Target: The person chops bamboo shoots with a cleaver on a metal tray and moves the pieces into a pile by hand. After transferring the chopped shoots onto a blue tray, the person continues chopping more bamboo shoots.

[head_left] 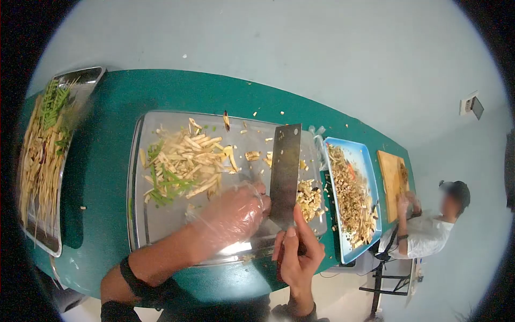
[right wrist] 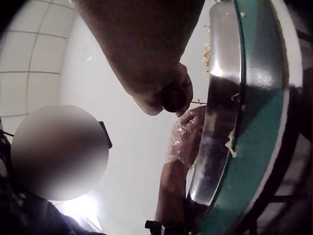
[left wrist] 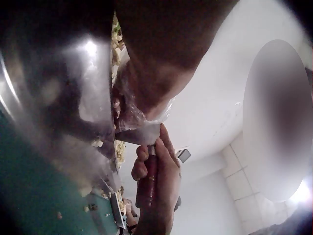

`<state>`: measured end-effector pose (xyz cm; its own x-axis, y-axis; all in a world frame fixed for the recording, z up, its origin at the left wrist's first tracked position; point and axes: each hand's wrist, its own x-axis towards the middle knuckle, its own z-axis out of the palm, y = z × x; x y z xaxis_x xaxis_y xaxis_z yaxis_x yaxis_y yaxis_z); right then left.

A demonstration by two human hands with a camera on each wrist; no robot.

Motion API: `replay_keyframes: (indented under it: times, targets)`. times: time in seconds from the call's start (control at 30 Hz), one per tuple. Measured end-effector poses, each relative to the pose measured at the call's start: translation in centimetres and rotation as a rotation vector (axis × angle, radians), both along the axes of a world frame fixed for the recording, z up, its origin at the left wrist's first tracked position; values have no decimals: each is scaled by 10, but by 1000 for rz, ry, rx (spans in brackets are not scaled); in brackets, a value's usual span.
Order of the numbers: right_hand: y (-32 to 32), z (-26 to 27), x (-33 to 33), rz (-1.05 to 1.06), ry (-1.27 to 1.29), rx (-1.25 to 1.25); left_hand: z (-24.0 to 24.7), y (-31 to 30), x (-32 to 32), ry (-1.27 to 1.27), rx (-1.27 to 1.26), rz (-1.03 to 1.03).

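Observation:
My right hand (head_left: 300, 255) grips the reddish-brown handle (left wrist: 148, 178) of a cleaver. Its broad dark blade (head_left: 284, 177) stands over a shiny metal tray (head_left: 252, 126), edge downward. In a clear plastic glove, my left hand (head_left: 230, 214) is close on the blade's left side, fingers curled down onto pale vegetable strips that its palm mostly hides. Left of that hand lies a loose heap of pale strips (head_left: 188, 153), with green strips (head_left: 166, 182) at its near side. Small diced pieces (head_left: 308, 198) are piled right of the blade.
A blue tray (head_left: 370, 161) of chopped mixed vegetables stands to the right. Beyond it, another person (head_left: 429, 236) works at a wooden board (head_left: 394, 177). At far left, a metal tray (head_left: 88, 88) holds long pale and green strips. Scraps dot the green table (head_left: 177, 86).

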<state>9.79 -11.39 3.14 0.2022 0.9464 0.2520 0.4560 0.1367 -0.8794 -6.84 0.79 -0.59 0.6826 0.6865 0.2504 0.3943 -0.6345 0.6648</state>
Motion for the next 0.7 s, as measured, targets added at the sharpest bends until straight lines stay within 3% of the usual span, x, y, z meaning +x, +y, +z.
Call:
replay_keyframes:
  times: [0.43, 0.53, 0.6, 0.67, 0.7]
  targets:
    - [40, -1, -8, -23, 84, -25, 4, -2, -1, -53, -42, 29]
    - [44, -7, -10, -43, 152, 48, 3, -2, -1, -67, -46, 41]
    - [41, -10, 0, -91, 172, 236, -1, -2, -1, -67, -56, 45]
    - [37, -10, 22, -164, 42, 234, -3, 0, 1, -39, -83, 37]
    - [37, 1, 24, -185, 310, 206, -2, 0, 1, -37, -81, 36]
